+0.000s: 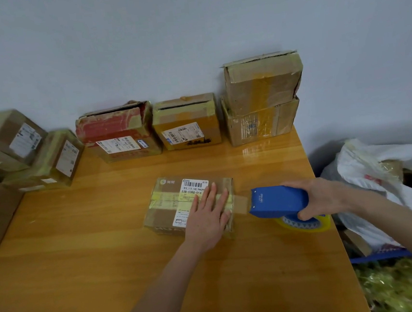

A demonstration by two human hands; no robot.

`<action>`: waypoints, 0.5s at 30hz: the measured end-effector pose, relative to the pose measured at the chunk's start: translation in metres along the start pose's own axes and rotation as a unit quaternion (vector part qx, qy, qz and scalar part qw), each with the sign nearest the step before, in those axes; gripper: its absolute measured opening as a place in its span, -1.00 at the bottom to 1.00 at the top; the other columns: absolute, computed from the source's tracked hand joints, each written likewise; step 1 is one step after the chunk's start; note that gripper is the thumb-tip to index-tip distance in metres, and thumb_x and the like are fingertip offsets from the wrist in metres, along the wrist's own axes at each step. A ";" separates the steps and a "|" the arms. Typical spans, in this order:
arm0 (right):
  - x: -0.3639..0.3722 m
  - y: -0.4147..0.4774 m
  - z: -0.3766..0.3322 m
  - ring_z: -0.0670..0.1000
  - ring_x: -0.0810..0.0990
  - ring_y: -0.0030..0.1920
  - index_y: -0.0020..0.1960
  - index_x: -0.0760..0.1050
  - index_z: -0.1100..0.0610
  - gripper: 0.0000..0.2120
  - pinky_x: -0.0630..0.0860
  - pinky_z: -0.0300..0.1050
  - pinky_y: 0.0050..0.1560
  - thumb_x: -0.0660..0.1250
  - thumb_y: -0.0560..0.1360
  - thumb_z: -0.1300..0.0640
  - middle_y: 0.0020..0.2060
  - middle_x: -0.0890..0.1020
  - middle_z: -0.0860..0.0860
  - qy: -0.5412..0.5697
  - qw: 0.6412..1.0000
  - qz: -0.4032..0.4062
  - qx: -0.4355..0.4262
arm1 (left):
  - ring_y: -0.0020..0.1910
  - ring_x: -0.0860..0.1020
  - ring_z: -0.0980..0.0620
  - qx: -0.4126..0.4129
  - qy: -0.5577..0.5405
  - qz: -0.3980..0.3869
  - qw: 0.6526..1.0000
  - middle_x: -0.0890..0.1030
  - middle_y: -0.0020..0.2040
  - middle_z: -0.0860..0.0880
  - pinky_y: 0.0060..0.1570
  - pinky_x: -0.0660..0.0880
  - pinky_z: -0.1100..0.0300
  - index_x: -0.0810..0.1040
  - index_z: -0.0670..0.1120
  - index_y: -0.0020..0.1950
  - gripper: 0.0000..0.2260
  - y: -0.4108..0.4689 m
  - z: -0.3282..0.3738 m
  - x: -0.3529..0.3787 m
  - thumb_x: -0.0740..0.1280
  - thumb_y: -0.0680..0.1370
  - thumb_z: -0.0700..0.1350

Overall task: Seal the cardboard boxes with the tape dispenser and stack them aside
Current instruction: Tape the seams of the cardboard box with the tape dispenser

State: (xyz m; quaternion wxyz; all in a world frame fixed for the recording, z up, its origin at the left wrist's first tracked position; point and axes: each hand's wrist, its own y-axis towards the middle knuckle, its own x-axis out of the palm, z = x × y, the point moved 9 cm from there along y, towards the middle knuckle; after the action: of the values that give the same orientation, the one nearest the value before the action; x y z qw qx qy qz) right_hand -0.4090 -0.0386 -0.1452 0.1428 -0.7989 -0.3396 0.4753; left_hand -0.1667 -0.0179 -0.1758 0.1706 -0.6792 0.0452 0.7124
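Note:
A small cardboard box [169, 207] with a white shipping label lies in the middle of the wooden table [82, 243]. My left hand [209, 213] presses flat on the box's right half, fingers straight. My right hand [322, 198] grips a blue tape dispenser [277, 200] just right of the box. A strip of clear tape [241, 202] stretches from the dispenser's mouth to the box's right edge. The yellowish tape roll [309, 225] shows under the dispenser.
Along the wall stand a red-taped box [119, 134], a yellow-taped box [188, 122] and two stacked boxes [261, 100]. Several taped boxes [23, 153] pile up at the left. White bags [377, 164] and greenish tape scraps [396, 286] lie off the table's right edge.

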 end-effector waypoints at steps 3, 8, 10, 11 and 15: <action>0.004 0.011 -0.017 -0.06 0.52 0.01 0.45 0.19 -0.26 -0.26 0.54 -0.11 -0.04 0.41 0.34 -0.12 0.01 0.52 -0.19 -0.108 0.994 0.009 0.015 | 0.49 -0.40 0.05 0.001 -0.002 0.008 1.000 -0.36 0.53 0.02 0.46 -0.37 0.05 -0.34 0.14 0.51 -0.41 0.000 0.001 -0.001 -0.48 0.49 0.27; 0.014 0.034 -0.043 -0.02 0.49 -0.05 0.46 0.19 -0.23 -0.25 0.42 -0.16 -0.25 0.38 0.33 -0.18 -0.06 0.49 -0.16 -0.137 0.990 -0.011 0.015 | 0.49 -0.40 0.06 0.001 -0.002 0.013 1.000 -0.36 0.53 0.02 0.45 -0.37 0.05 -0.37 0.18 0.48 -0.44 -0.001 0.001 -0.001 -0.50 0.49 0.27; 0.011 0.041 -0.048 -0.01 0.50 -0.08 0.46 0.20 -0.24 -0.25 0.46 -0.14 -0.23 0.38 0.32 -0.17 -0.09 0.49 -0.17 -0.147 0.989 -0.026 0.019 | 0.49 -0.40 0.06 0.002 -0.007 0.013 1.000 -0.35 0.53 0.03 0.45 -0.37 0.05 -0.38 0.19 0.48 -0.47 -0.001 0.000 0.000 -0.47 0.51 0.26; 0.008 0.043 -0.050 -0.03 0.51 -0.11 0.45 0.21 -0.24 -0.25 0.48 -0.14 -0.23 0.39 0.31 -0.16 -0.12 0.50 -0.17 -0.147 0.989 -0.031 0.020 | 0.49 -0.39 0.06 0.001 -0.010 0.014 1.000 -0.35 0.53 0.04 0.45 -0.37 0.06 -0.38 0.20 0.47 -0.48 0.000 -0.001 0.000 -0.46 0.52 0.26; 0.004 0.049 -0.053 -0.04 0.53 -0.15 0.34 0.33 -0.23 -0.33 0.53 -0.08 -0.17 0.42 0.25 -0.11 -0.12 0.54 -0.13 -0.090 0.993 -0.067 0.026 | 0.50 -0.37 0.06 0.011 -0.019 0.015 1.000 -0.33 0.54 0.04 0.45 -0.37 0.06 -0.35 0.20 0.49 -0.47 -0.001 0.000 -0.001 -0.45 0.53 0.27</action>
State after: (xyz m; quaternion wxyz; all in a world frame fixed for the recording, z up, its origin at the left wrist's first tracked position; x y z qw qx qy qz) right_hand -0.3420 -0.0668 -0.1481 0.1641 -0.7244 -0.3913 0.5433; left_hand -0.1666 -0.0173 -0.1749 0.1682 -0.6627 0.0601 0.7273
